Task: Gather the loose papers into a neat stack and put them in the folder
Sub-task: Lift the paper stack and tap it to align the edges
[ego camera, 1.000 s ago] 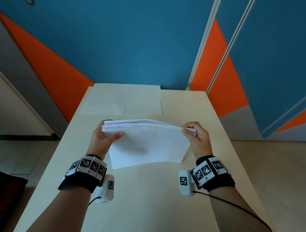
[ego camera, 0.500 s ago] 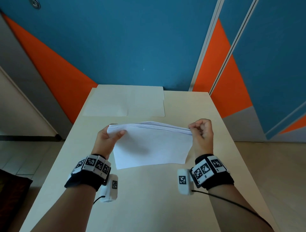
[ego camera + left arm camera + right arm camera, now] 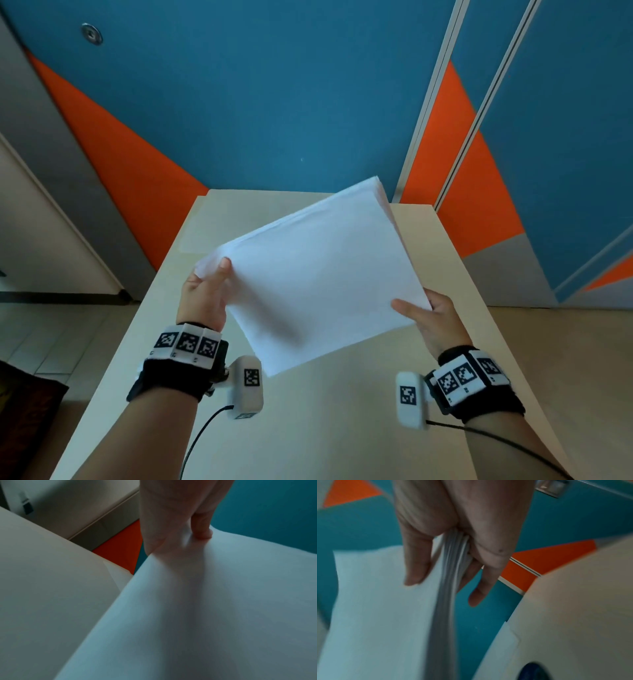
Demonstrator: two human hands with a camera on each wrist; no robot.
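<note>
A stack of white papers [image 3: 322, 274] is held up off the beige table [image 3: 308, 428], turned so one corner points to the far right. My left hand [image 3: 209, 291] pinches its left corner, thumb on top. My right hand [image 3: 424, 315] grips the near right corner, thumb on top and fingers under. In the right wrist view the sheet edges [image 3: 448, 588] run between thumb and fingers of that hand. The left wrist view shows the paper stack [image 3: 205, 608] with my left hand [image 3: 180, 524] pinching its edge. The pale folder [image 3: 212, 219] lies open at the table's far end, mostly hidden behind the papers.
A blue and orange wall [image 3: 257, 102] stands right behind the table's far edge. The floor [image 3: 51, 335] drops away on both sides of the narrow table.
The stack has been lifted and rotated from standing on its long edge to a tilted, face-up hold. My right hand moved down to the near right corner; the head view tilted upward.
</note>
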